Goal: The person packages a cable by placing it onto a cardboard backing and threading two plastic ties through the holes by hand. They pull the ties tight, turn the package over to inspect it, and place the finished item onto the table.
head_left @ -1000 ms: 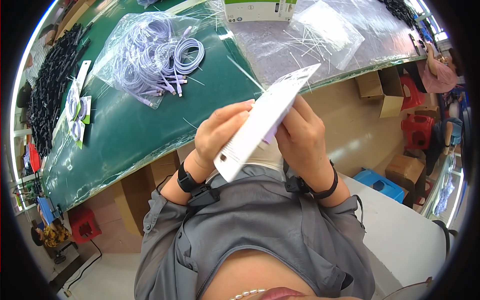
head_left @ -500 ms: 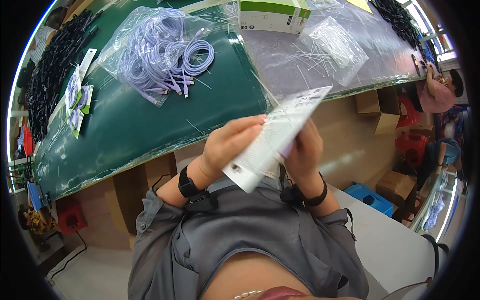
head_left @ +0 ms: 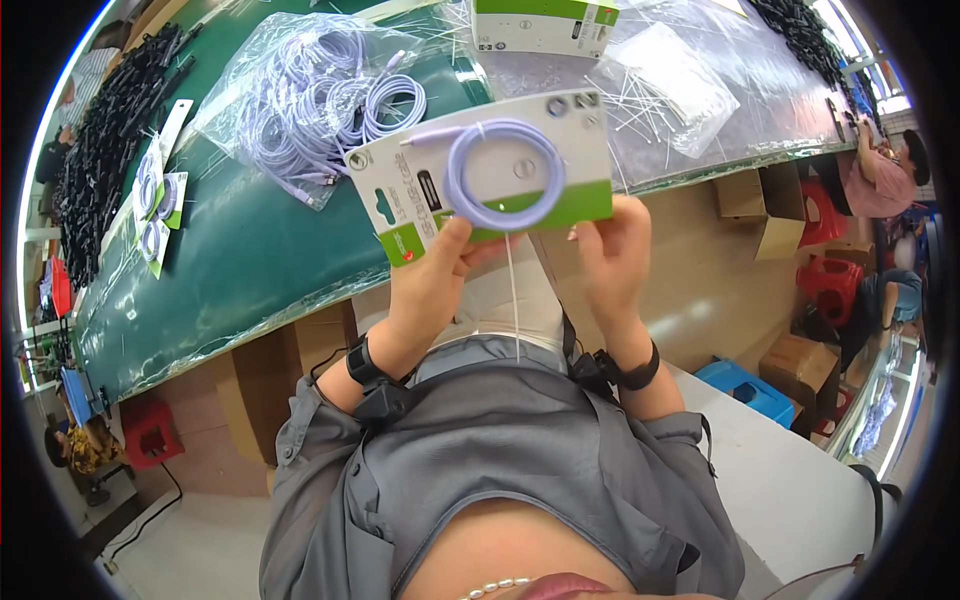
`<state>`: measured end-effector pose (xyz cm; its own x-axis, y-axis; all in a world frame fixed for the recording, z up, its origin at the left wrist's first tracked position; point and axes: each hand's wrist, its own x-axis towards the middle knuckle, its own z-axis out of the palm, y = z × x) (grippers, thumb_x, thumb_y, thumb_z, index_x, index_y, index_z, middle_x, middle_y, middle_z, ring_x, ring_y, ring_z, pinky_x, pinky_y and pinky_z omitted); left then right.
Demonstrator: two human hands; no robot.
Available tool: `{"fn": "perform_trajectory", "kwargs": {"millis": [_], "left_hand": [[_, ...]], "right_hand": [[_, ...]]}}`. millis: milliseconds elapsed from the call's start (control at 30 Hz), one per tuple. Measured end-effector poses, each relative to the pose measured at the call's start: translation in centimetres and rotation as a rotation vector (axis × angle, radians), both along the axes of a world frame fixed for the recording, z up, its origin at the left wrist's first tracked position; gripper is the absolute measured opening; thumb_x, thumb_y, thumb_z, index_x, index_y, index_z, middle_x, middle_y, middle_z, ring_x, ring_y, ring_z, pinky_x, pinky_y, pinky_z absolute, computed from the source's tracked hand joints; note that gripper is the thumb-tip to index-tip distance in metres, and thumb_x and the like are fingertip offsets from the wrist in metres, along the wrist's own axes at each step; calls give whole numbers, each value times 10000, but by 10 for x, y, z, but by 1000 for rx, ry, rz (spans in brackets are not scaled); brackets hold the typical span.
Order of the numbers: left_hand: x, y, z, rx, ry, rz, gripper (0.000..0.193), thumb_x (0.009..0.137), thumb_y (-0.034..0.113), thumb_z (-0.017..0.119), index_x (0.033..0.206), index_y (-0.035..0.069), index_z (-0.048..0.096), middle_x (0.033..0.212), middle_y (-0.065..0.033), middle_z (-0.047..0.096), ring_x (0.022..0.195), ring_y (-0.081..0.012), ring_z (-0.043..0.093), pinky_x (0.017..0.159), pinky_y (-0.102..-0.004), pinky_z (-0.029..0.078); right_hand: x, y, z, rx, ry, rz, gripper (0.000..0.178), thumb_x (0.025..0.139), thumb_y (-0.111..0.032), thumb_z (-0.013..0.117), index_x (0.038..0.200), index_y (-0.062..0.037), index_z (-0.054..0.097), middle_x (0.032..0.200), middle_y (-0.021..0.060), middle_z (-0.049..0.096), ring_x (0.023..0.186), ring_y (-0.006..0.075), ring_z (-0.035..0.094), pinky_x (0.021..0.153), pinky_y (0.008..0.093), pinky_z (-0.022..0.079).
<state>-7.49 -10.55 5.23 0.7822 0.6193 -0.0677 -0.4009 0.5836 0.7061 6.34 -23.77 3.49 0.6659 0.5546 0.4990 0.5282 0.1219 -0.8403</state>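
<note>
A white and green packaging card (head_left: 400, 190) faces up in front of me, tilted. On it lies a coiled lilac USB cable (head_left: 455, 165). My left hand (head_left: 425, 290) grips the card's lower left edge, thumb in front and fingers behind. At the lower right corner is my right hand (head_left: 615, 265), slightly blurred, fingers curled close against the card; what they pinch, if anything, is hidden. A thin white cable tie (head_left: 515, 300) hangs below the card's lower edge by the coil.
On the green table a clear bag (head_left: 290, 90) holds many lilac cables; finished cable cards (head_left: 155, 205) and a black cable heap (head_left: 110, 140) lie left. A green-white box (head_left: 540, 30) and bagged cable ties (head_left: 680, 90) sit right. Cartons, stools and a co-worker (head_left: 880, 180) are beyond.
The card has turned from a steep, nearly edge-on tilt to show its front with the coil, and moved up and left. My right hand shifted from behind it to its right corner.
</note>
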Motion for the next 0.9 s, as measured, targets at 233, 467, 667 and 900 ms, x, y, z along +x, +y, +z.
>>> {"fn": "perform_trajectory", "kwargs": {"millis": [233, 467, 667, 900], "left_hand": [[1, 5, -7, 29, -26, -28, 340, 970, 115, 496, 1282, -5, 436, 1186, -144, 574, 1050, -282, 614, 882, -431, 546], [-3, -5, -12, 206, 44, 47, 337, 952, 54, 509, 1277, -6, 446, 1167, -137, 576, 1022, -258, 617, 867, -401, 553], [-10, -8, -21, 328, 86, 24, 321, 958, 40, 461, 1276, 3, 442, 1218, -136, 541, 1091, -254, 581, 917, -418, 526], [-5, -9, -22, 278, 76, 26, 327, 958, 42, 466, 1283, 14, 442, 1213, -131, 547, 1088, -255, 582, 915, -418, 526]], "right_hand": [[-15, 2, 30, -7, -660, 283, 295, 705, 98, 680, 967, -27, 631, 936, 105, 579, 798, 221, 585, 693, 305, 497], [-29, 15, 48, 69, -165, 338, 270, 713, 117, 674, 928, -44, 645, 857, 81, 602, 726, 191, 601, 639, 279, 504], [-29, 23, 54, 27, 36, 80, 255, 760, 105, 663, 978, -25, 645, 879, 77, 638, 741, 123, 597, 625, 256, 499], [-22, 24, 52, -22, -7, 99, 221, 781, 76, 669, 979, -22, 655, 869, 71, 640, 687, 105, 583, 602, 226, 480]]}}
